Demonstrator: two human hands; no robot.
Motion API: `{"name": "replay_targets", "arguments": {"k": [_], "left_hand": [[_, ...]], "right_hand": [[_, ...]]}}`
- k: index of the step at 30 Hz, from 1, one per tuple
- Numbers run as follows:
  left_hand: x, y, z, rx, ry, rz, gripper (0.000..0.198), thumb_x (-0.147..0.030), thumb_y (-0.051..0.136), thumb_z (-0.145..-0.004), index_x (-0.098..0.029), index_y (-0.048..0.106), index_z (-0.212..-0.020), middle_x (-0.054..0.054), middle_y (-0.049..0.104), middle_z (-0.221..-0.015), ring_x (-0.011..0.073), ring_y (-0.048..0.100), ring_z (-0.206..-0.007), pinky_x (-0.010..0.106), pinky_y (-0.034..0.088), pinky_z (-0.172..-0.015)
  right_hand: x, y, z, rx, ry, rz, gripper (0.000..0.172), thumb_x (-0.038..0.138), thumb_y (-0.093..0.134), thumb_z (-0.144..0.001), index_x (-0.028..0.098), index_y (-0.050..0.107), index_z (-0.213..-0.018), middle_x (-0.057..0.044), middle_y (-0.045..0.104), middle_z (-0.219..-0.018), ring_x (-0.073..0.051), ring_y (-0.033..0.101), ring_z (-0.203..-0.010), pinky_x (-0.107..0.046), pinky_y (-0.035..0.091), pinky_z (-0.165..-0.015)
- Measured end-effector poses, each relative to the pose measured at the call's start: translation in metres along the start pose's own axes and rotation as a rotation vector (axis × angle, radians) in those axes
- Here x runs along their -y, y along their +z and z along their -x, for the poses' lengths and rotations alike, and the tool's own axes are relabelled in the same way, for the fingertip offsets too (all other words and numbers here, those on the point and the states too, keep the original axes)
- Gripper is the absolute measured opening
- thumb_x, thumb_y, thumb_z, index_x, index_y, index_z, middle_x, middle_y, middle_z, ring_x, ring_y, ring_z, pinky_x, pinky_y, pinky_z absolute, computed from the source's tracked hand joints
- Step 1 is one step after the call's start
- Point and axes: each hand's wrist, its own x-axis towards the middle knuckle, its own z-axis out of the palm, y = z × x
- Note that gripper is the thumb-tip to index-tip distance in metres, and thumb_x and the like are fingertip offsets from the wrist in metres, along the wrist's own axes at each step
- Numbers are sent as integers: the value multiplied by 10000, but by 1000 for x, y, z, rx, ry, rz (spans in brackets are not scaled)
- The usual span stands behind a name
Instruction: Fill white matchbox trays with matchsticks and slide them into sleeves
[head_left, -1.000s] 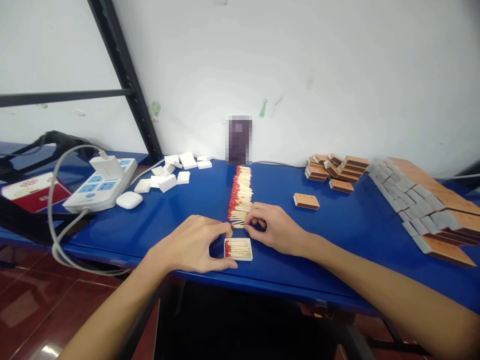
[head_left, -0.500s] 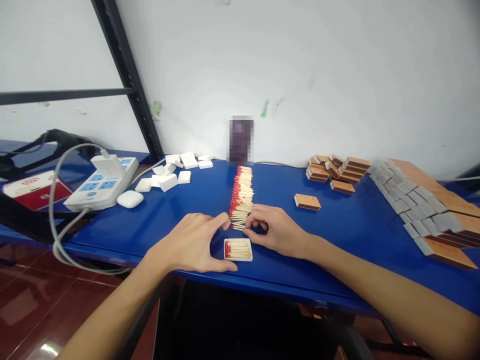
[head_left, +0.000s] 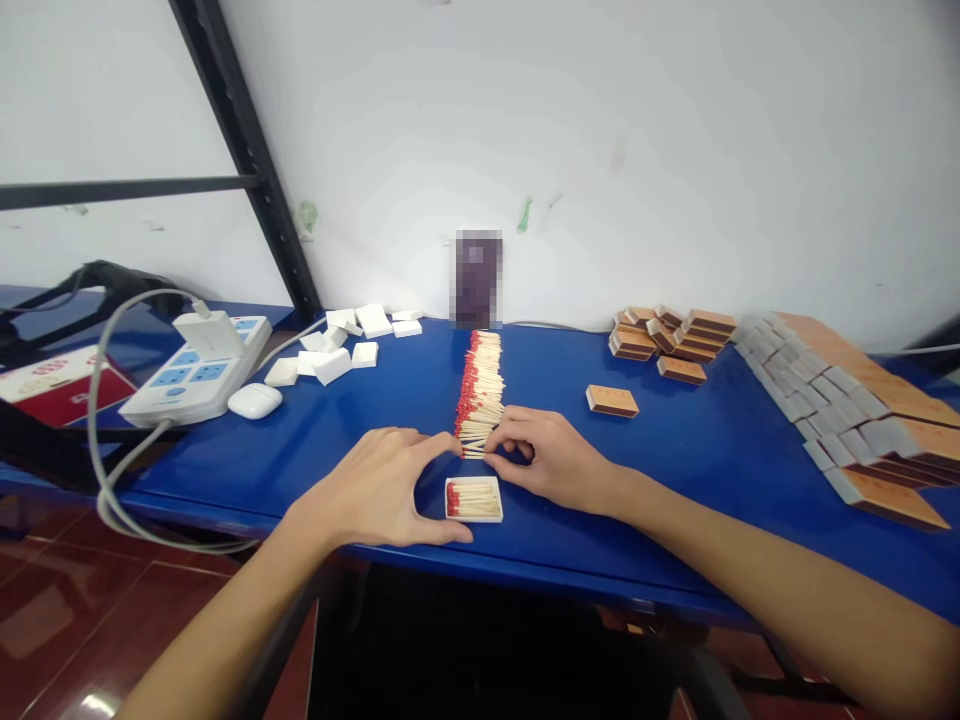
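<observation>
A long row of red-headed matches (head_left: 480,385) lies on the blue table, heads to the left, running back toward the wall. My left hand (head_left: 382,485) is open, thumb and index finger wide apart. Its index fingertip touches the match heads at the row's near end, while the thumb rests by the front left corner of a white matchbox tray (head_left: 495,518). Inside the tray is a layer of matches (head_left: 472,497), heads left. Opposite, my right hand (head_left: 551,460) pinches the plain end of a match at the row's near end; its fingertips partly hide it.
White trays (head_left: 334,365) lie scattered at the back left, beside a white earbud case (head_left: 255,400) and a power strip (head_left: 202,375) with cables. One matchbox sleeve (head_left: 612,401) lies right of the row. More sleeves (head_left: 675,335) and a large stack (head_left: 847,410) stand farther right.
My left index fingertip has come in against the match heads, and my right fingertips have shifted slightly left. The whole view has moved a little.
</observation>
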Motion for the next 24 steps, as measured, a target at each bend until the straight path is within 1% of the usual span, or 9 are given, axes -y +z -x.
{"name": "replay_targets", "arguments": {"k": [5,8,13,18,21,24], "left_hand": [[-2,-2,1,5,-6,2,768,-784,606,-710,-247,553,-1257,56,651,-946,312,626,-918,428,457,-830],[-2,-1,2,9,-19,-6,823,-795,602,-703,-238,540,-1306,62,642,-926,311,626,-893,432,459,-831],[-1,0,1,2,-29,-18,910,-811,596,-693,-229,510,-1387,77,645,-938,309,627,-878,433,464,-833],[0,0,1,-9,-5,-7,890,-810,590,-703,-201,559,-1351,89,662,-946,310,635,-894,429,469,-842],[0,0,1,-14,5,0,864,-804,591,-710,-201,576,-1328,91,671,-959,311,641,-906,431,473,-847],[1,1,1,-24,10,3,849,-804,594,-709,-209,584,-1316,102,681,-1020,320,643,-952,435,473,-861]], "right_hand": [[-1,1,-1,-5,0,5,55,118,647,-818,163,678,-810,19,531,-704,-85,446,-592,-212,377,-580],[-1,1,-2,-17,5,21,65,107,642,-821,163,671,-831,28,515,-680,-88,448,-591,-216,374,-589],[0,-1,-3,-2,37,38,101,96,606,-854,165,659,-803,31,502,-655,-95,453,-601,-222,367,-601],[1,-3,-2,4,34,41,139,132,557,-913,155,662,-825,26,503,-648,-100,455,-606,-227,366,-606],[0,-2,-2,6,20,48,116,109,586,-880,157,672,-819,23,505,-660,-100,457,-613,-223,367,-605],[-1,-1,-2,-2,21,53,108,96,603,-851,159,683,-817,23,510,-667,-98,458,-610,-221,368,-601]]}}
